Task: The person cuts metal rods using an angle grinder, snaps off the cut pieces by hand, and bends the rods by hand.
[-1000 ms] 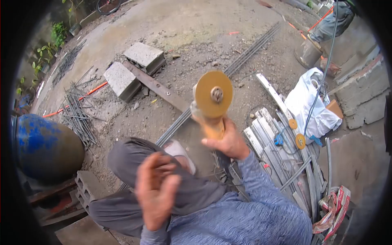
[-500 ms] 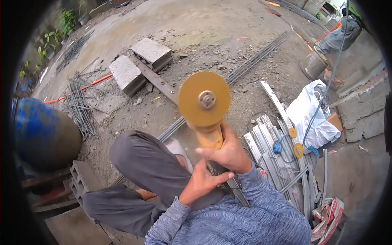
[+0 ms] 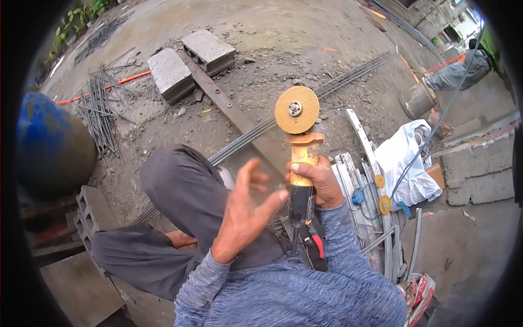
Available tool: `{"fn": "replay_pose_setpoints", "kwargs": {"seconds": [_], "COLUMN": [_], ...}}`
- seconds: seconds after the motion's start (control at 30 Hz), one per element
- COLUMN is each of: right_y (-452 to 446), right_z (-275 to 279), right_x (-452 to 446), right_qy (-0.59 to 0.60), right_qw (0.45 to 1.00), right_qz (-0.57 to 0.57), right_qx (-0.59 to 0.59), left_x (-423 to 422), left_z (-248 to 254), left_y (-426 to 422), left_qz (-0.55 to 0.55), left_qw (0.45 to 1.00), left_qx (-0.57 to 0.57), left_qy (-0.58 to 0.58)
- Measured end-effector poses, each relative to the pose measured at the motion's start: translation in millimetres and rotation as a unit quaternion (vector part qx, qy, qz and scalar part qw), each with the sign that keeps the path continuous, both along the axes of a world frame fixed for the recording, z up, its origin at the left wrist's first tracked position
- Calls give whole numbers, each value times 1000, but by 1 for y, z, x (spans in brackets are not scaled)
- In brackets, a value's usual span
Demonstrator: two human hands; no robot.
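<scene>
An angle grinder (image 3: 306, 156), yellow and black, stands upright in front of me, its disc end pointing away. My right hand (image 3: 327, 185) is wrapped round its yellow body, thumb across the front. The round tan cutting disc (image 3: 304, 105) faces me, with a metal nut at its centre. To the left of the grinder, my left hand (image 3: 239, 210) is raised with thumb and fingers apart, holding nothing; its fingertips are partly blurred. Below the grinder, close to my lap, lies a tool with red and black handles (image 3: 317, 246), partly hidden.
Long steel bars (image 3: 348, 82) cross the ground ahead. Concrete blocks (image 3: 171, 73) hold a flat metal bar. Metal strips (image 3: 354, 180), spare discs (image 3: 384, 205) and a white sack (image 3: 406, 155) lie at right. A blue drum (image 3: 49, 141) stands left. A co-worker's leg (image 3: 460, 73) shows far right.
My left hand has come off the grinder and moved left, its fingers spreading. The grinder has shifted right and farther upright, and its disc, blurred before, now shows its texture.
</scene>
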State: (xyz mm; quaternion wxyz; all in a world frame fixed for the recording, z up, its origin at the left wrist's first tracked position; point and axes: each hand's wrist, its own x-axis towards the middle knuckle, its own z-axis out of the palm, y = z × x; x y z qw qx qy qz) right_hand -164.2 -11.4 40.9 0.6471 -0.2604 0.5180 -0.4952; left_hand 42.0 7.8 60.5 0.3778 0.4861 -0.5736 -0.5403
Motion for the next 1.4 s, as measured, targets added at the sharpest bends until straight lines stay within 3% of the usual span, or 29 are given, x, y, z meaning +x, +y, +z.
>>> {"fn": "replay_pose_setpoints", "kwargs": {"seconds": [0.2, 0.33, 0.4, 0.53, 0.73, 0.83, 0.93, 0.97, 1.13, 1.2, 1.23, 1.33, 1.4], "right_y": [-7, -7, -8, -9, -10, -8, -12, -12, -11, -14, -13, -16, -17], "right_z": [3, 10, 12, 8, 10, 5, -15, -17, -15, -11, -5, -9, -13], "right_x": [-6, -2, 3, 7, 11, 6, 2, 0, 5, 8, 11, 16, 15], "right_qy": [83, 183, 209, 202, 210, 163, 209, 209, 258, 291, 333, 355, 397], "right_qw": [994, 977, 970, 971, 967, 980, 973, 974, 961, 947, 933, 917, 902], "right_qz": [-9, 17, 23, 30, 40, 42, 3, 8, 22, 30, 35, 2, -1], "right_qx": [-75, -107, -124, -125, -142, -110, -94, -86, -92, -129, -132, -182, -173], "left_x": [-21, -35, -37, -38, -36, -25, -14, -12, 3, 7, 12, 17, 24], "left_z": [26, 8, 8, -3, 7, 28, 26, 32, 3, 11, 14, -5, -4], "left_y": [-43, -59, -57, -54, -45, -36, -8, -2, -10, -10, -10, -17, -19], "left_qz": [-39, -65, -68, -62, -42, -75, -220, -206, -131, -101, -116, -133, -125], "left_qw": [997, 987, 986, 982, 991, 986, 938, 942, 979, 982, 978, 937, 895], "left_qx": [-59, -25, -10, -18, -33, -62, 25, 69, 19, -17, 30, 74, 171], "left_qy": [24, 146, 155, 178, 124, 132, 268, 257, 153, 161, 168, 313, 392]}}
